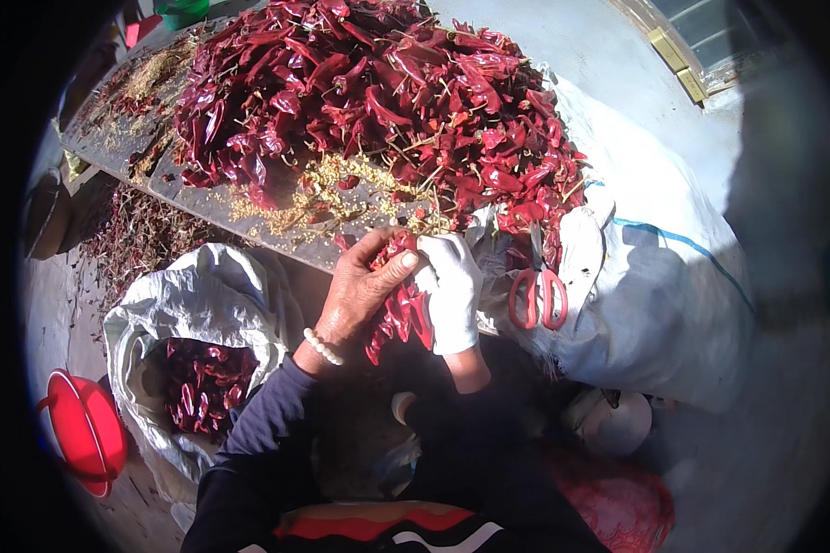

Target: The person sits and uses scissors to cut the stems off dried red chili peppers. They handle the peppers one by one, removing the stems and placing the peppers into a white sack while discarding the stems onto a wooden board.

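Observation:
My bare left hand (363, 283), with a beaded bracelet at its wrist, holds a bunch of dried red chili peppers (402, 314) that hangs down between my hands. My right hand (449, 290), in a white glove, is closed at the same bunch, its fingertips by the stem end; what exactly they pinch is hidden. Just beyond my hands is the front edge of a grey board (214, 221) bearing a large heap of dried red chilies (387, 90) and scattered pale seeds (332, 186). Scissors with pink-red handles (538, 297) rest to the right of my gloved hand, blades pointing away.
An open white woven sack (194, 283) with red chilies inside stands at left, beside a red plastic basin (86, 428). Stems and scraps (155, 231) are piled behind it. A large white sack (664, 297) lies at right. A green bowl (183, 12) is at the far left.

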`<state>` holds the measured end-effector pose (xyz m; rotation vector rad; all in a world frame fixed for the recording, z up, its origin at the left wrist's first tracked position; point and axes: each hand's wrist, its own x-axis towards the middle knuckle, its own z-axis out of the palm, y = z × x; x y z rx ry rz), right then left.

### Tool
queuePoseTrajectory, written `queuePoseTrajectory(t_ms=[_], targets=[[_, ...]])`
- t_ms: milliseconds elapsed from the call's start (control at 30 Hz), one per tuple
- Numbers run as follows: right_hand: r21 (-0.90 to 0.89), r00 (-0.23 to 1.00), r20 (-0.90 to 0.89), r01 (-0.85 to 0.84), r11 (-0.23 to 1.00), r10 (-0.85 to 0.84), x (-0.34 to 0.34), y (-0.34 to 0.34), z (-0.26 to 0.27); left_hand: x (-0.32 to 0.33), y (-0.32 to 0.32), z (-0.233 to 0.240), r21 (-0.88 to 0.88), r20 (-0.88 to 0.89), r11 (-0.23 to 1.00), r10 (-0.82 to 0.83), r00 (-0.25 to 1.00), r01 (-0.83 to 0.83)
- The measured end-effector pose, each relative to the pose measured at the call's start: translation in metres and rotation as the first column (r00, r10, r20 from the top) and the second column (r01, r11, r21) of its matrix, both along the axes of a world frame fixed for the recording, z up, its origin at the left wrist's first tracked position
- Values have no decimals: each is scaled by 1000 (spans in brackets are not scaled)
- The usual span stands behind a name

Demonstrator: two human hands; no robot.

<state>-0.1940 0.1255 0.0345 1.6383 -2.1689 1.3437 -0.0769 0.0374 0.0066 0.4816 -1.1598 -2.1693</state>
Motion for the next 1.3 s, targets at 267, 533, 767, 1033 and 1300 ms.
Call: queuePoseTrajectory(t_ms=[267,533,767,1033,1300], targets=[[61,967,94,-242,968,236,0,12,3,9,6,1,-20,19,1000,-16,1000,17],[135,991,-124,70,988,-54,-75,-17,-14,6,-12,2,-103,74,991,97,992,-90],[251,692,-693,496,831,-203,-179,-29,-64,-3,-14,-6,-205,86,978,-16,996,33],[129,851,-222,509,851,-475,-130,-16,-32,2,-5,-12,-225,211,972,-16,977,65],[19,962,199,189,982,-189,-60,-7,4,-13,3,-14,-209,187,977,9,982,31]])
